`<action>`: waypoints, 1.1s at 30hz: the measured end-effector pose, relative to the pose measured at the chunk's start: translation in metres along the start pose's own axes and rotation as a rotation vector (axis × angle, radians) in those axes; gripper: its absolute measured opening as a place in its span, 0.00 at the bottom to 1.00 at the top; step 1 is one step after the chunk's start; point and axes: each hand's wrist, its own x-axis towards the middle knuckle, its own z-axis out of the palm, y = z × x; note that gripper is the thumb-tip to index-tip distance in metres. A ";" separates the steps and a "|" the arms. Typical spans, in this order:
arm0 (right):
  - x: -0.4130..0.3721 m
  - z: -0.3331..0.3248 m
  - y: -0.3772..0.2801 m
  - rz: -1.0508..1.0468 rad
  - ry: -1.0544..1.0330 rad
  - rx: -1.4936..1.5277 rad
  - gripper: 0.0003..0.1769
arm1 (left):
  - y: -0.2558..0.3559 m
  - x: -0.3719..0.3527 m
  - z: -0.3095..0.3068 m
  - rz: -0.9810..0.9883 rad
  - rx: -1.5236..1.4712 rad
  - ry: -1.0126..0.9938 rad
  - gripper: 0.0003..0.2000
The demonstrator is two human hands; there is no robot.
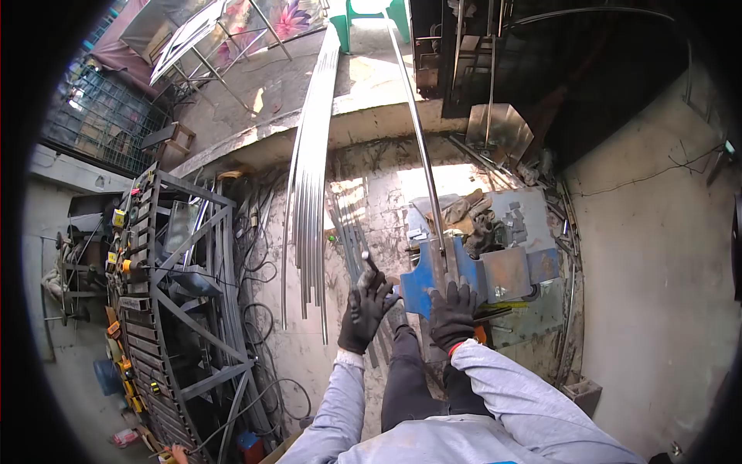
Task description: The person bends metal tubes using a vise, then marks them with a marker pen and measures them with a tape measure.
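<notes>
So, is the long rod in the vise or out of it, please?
In: the rod runs down into the blue vise, beside the right hand.

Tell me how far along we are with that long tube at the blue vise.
Done: the long tube sits in the blue vise. In hand: the left hand grips the vise handle; the right hand rests on the vise beside the tube. Left: whether the clamp is tight cannot be told; the bundle of strips on the floor lies untouched.
</notes>
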 end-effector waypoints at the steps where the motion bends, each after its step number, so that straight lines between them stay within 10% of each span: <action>1: 0.001 -0.001 -0.002 -0.003 0.011 -0.003 0.20 | -0.002 0.039 -0.014 0.086 0.169 0.076 0.37; 6: -0.002 0.004 -0.001 0.010 -0.024 -0.007 0.21 | -0.012 0.188 0.004 0.135 1.463 0.154 0.26; 9: 0.003 -0.009 -0.003 0.025 -0.091 -0.002 0.21 | -0.035 0.232 0.053 0.347 1.097 -0.068 0.24; 13: 0.006 -0.011 -0.009 0.071 -0.169 -0.049 0.21 | -0.038 0.232 0.134 -0.117 0.519 0.298 0.19; 20: 0.007 -0.009 -0.009 0.074 -0.141 -0.024 0.21 | -0.111 0.298 0.048 0.246 0.909 0.000 0.10; 25: 0.010 -0.022 -0.013 0.093 -0.161 0.006 0.19 | 0.022 0.289 0.166 -0.032 0.427 0.250 0.06; 33: 0.007 -0.022 -0.009 0.065 -0.163 0.086 0.22 | 0.096 0.191 0.160 -0.008 0.565 0.227 0.08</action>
